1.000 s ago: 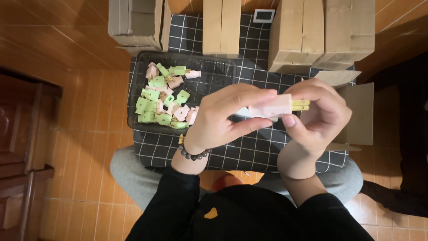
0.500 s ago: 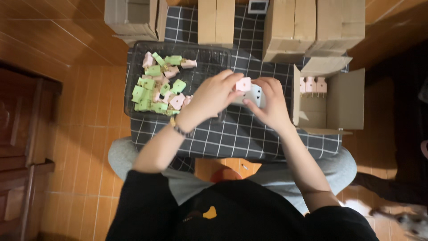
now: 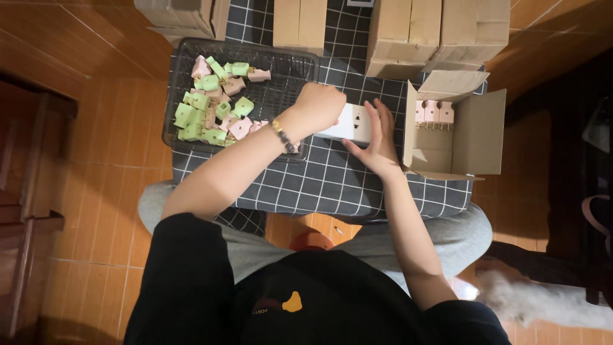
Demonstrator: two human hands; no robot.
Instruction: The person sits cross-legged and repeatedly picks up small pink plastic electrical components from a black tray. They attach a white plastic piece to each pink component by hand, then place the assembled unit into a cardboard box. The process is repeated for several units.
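Head view: my right hand (image 3: pixel 378 139) lies open-fingered against one white socket block (image 3: pixel 350 124); my left hand (image 3: pixel 319 105) grips its other end. Checked cloth lies bare nearer me. Right: one open carton (image 3: pixel 476 137), three pink plugs (image 3: pixel 431 111). Left: one mesh tray (image 3: pixel 290 70).

Pink plug gone from left hand (image 3: pixel 322 105); both hands now on white socket block (image 3: pixel 350 124).

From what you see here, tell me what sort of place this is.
Probably a home set up for small packing work: a tiled floor, a checked cloth as work surface, a wire basket of pink and green plugs, and cardboard boxes around.
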